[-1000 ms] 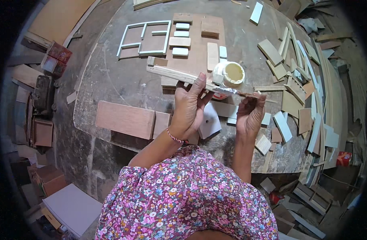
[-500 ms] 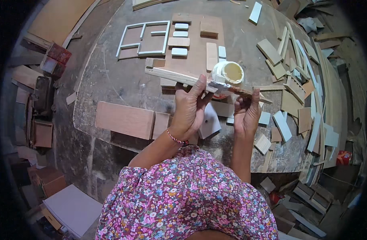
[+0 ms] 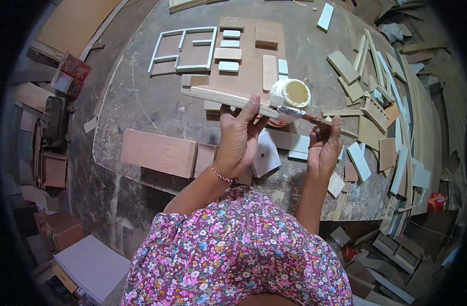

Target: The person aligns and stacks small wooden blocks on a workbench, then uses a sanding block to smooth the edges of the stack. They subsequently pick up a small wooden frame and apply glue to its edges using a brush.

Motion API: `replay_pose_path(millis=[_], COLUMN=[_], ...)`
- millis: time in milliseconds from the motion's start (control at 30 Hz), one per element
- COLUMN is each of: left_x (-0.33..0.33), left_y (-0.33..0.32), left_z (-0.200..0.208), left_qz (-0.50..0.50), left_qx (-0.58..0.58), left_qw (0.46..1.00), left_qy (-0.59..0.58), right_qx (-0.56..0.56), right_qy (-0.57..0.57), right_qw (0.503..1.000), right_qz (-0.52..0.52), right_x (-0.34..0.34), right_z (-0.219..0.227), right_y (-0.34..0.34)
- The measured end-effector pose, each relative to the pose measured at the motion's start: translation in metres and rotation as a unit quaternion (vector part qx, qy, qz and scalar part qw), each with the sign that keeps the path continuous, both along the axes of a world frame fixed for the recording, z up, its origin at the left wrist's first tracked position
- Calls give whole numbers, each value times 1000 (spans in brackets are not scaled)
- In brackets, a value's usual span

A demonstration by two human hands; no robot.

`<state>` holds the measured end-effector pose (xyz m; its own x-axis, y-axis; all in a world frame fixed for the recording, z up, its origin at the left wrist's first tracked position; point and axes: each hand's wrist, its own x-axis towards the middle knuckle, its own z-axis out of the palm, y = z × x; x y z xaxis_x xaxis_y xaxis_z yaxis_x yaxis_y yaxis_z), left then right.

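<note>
here our left hand grips a pale wooden strip above the tabletop. our right hand pinches a brush, its bristles touching the strip's right end beside the open glue jar.

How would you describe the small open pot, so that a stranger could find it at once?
On the round grey worktable, look just beyond the right hand, at the tip of the brush that it holds. The pot stands there, white, round and open, with pale yellowish paste inside; everything around it is flat cut wood.
</note>
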<state>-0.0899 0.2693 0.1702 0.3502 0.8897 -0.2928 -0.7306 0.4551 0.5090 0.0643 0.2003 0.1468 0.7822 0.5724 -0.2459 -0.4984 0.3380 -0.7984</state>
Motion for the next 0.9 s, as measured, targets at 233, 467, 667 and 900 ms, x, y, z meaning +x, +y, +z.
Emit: replay_pose_path(millis=[233,467,667,900], left_x=[0,-1,-1,1], left_y=[2,4,3,3], left_z=[-1,-2,-1,1], left_qz=[-21,-30,-11,-5], left_qx=[-3,-7,8,-4], left_qw=[1000,1000,1000,1000], left_qy=[-3,-6,12,14], right_qx=[88,121,105,109], right_qy=[9,-49,-90,-96], right_qw=[996,991,990,989], right_qz=[-6,-20,-7,11], right_x=[0,-4,-6,-6], right_z=[5,5,7,3], right_y=[-4,-2,-3,-4])
